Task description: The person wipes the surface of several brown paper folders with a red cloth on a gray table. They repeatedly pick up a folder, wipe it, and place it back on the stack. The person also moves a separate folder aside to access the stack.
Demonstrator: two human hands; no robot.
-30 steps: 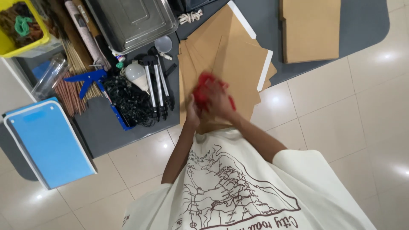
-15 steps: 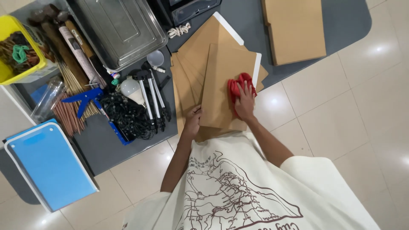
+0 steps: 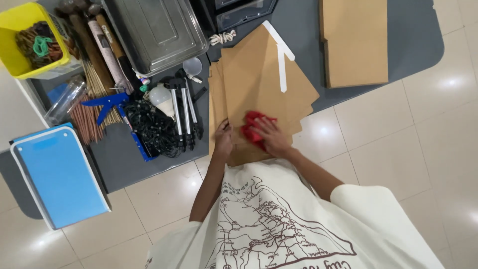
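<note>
A fanned stack of brown cardboard sheets (image 3: 259, 74) lies at the near edge of a dark grey table (image 3: 303, 30). My right hand (image 3: 271, 139) presses a crumpled red cloth (image 3: 254, 127) flat on the top sheet near its front edge. My left hand (image 3: 223, 140) rests on the stack's left front corner, fingers laid on the board. One sheet shows a white strip (image 3: 281, 60) along an edge.
Left of the stack lie tripod legs (image 3: 184, 107), a white bulb (image 3: 162, 97), a black cable tangle (image 3: 149, 124), a blue caulking gun (image 3: 112, 102), sticks and a metal tray (image 3: 154, 32). A yellow bin (image 3: 25, 37) and blue board (image 3: 59, 174) are far left; another cardboard stack (image 3: 353, 42) far right.
My right hand has slid the red cloth from the sheet's right side toward the front left. The top sheet has shifted. My left hand stays on the stack's left corner.
</note>
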